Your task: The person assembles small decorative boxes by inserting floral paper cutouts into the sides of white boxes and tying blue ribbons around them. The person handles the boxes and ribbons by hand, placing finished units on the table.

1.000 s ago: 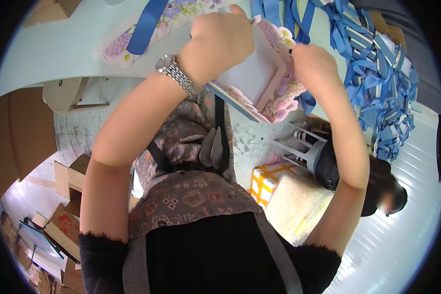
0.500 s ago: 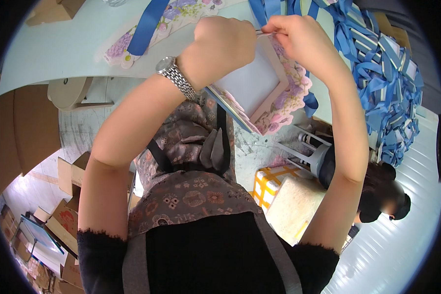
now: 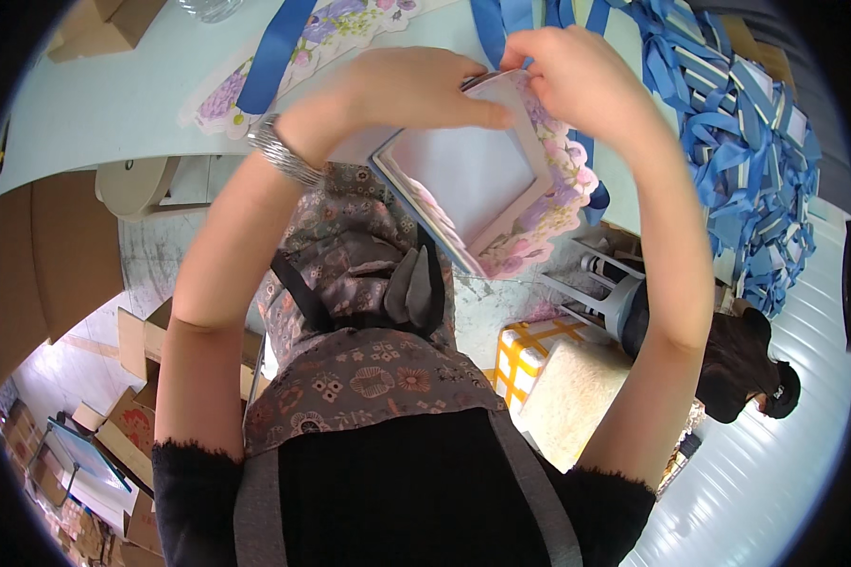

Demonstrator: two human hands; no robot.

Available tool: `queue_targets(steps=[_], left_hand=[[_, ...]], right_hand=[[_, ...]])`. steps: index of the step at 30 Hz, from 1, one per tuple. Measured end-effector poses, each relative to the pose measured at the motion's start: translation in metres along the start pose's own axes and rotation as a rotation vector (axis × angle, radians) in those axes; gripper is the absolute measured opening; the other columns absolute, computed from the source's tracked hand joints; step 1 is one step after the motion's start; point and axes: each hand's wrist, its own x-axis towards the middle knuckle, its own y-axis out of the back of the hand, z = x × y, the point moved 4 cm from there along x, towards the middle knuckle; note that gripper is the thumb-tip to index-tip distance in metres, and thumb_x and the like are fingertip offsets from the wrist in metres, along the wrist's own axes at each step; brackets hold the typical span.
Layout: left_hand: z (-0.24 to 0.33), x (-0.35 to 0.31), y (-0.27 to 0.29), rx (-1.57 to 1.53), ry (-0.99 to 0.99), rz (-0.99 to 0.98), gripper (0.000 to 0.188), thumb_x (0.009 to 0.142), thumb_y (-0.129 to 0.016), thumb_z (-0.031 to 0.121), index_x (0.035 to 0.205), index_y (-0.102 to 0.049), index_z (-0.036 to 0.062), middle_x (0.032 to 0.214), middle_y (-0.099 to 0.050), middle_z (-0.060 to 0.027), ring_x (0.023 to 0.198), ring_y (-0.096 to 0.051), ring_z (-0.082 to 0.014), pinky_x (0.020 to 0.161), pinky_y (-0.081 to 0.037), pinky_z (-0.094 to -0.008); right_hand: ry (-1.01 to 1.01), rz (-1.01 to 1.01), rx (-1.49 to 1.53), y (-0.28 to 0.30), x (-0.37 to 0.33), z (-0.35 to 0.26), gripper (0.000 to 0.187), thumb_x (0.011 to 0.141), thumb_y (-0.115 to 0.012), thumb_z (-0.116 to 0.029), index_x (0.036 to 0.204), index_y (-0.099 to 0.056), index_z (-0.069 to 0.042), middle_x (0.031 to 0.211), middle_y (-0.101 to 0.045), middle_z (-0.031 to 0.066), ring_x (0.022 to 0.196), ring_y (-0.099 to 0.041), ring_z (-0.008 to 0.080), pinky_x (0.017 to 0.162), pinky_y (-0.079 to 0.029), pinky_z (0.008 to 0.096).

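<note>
Both hands are at the far corner of a box-like frame (image 3: 546, 180) with a pale inner panel, a pink border and a scalloped floral edge. My left hand (image 3: 416, 90) lies across its upper left side, thumb stretched over the front and fingers at the far edge. The fingers of my right hand (image 3: 563, 71) are bent and pinch the top corner. The frame is tilted over the table's near edge, above my lap. Layered blue and white edges show along its lower left side. The fingertips are partly hidden.
A floral cutout strip (image 3: 331, 42) with a blue ribbon (image 3: 272, 61) across it lies on the pale table (image 3: 95, 113). Blue-ribboned pieces (image 3: 728, 142) are heaped at right. A taped box (image 3: 529, 359), a stool (image 3: 605, 298) and a person (image 3: 742, 364) are beyond my right arm.
My left hand has shifted left from the top corner, its thumb now spread over the front. The frame has moved slightly left and nearer me. My right hand stays at the corner.
</note>
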Motion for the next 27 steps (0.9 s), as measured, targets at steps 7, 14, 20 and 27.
queue_targets(steps=[7, 14, 20, 27], left_hand=[[-0.011, -0.012, -0.021, -0.257, -0.063, -0.156, 0.05, 0.086, -0.05, 0.02, 0.135, -0.047, 0.0133, 0.094, -0.065, -0.014, 0.075, -0.058, -0.0188, 0.069, -0.048, -0.0314], [-0.019, -0.003, -0.046, -0.146, -0.193, 0.321, 0.041, 0.083, -0.045, 0.014, 0.122, -0.056, 0.0081, 0.092, -0.063, -0.021, 0.08, -0.06, -0.0368, 0.074, -0.048, -0.0424], [-0.02, -0.003, -0.044, -0.165, -0.148, 0.267, 0.039, 0.085, -0.045, 0.016, 0.121, -0.058, 0.0083, 0.095, -0.063, -0.0208, 0.08, -0.061, -0.0341, 0.074, -0.049, -0.0405], [-0.023, -0.003, -0.018, -0.636, -0.051, -0.068, 0.052, 0.09, -0.05, 0.04, 0.128, -0.051, 0.0038, 0.091, -0.067, -0.0155, 0.079, -0.06, -0.0177, 0.074, -0.048, -0.0328]], right_hand=[[0.028, 0.25, 0.078, -0.027, -0.026, -0.006, 0.034, 0.069, -0.055, 0.009, 0.098, -0.059, -0.008, 0.077, -0.064, 0.0155, 0.076, -0.063, 0.0349, 0.065, -0.05, 0.0443], [0.052, 0.129, -0.046, -0.019, -0.023, -0.012, 0.03, 0.069, -0.056, 0.009, 0.095, -0.06, -0.005, 0.078, -0.064, 0.0178, 0.076, -0.063, 0.0361, 0.066, -0.05, 0.0443], [-0.028, -0.153, -0.003, -0.022, -0.009, -0.002, 0.027, 0.071, -0.056, 0.006, 0.095, -0.062, -0.004, 0.078, -0.064, 0.0189, 0.079, -0.063, 0.0363, 0.068, -0.049, 0.0455], [0.043, 0.118, 0.018, -0.042, -0.004, -0.004, 0.039, 0.074, -0.059, 0.0, 0.113, -0.056, -0.006, 0.091, -0.065, 0.0194, 0.09, -0.061, 0.0357, 0.076, -0.05, 0.0425]])
